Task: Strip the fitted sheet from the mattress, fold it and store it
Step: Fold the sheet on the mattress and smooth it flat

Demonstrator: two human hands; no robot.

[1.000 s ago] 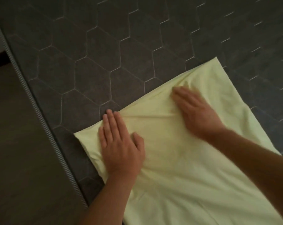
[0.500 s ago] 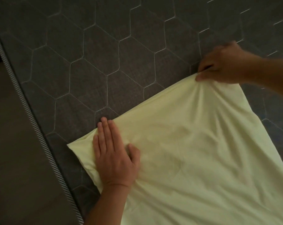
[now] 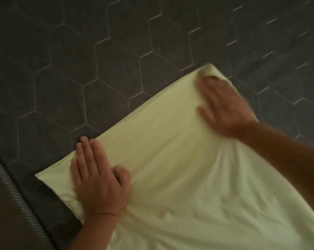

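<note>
A pale yellow fitted sheet (image 3: 170, 150) lies spread on the bare dark grey mattress (image 3: 98, 60) with its hexagon quilting. My left hand (image 3: 98, 177) presses flat on the sheet's near left corner, fingers straight, fingertips reaching the sheet's edge. My right hand (image 3: 222, 105) lies on the far right corner of the sheet, fingers spread over the cloth and blurred by motion. A small fold of the sheet sticks up just beyond its fingertips. Wrinkles run from the right hand down toward the lower right.
The mattress's striped edge piping (image 3: 17, 195) runs diagonally at the lower left, with dark floor (image 3: 1, 222) beyond it. Bare mattress extends across the whole top and left of the view.
My right hand pulled the far right corner outward while pinching it, then came down flat on that corner. The left hand has stayed pressed on the near left corner.
</note>
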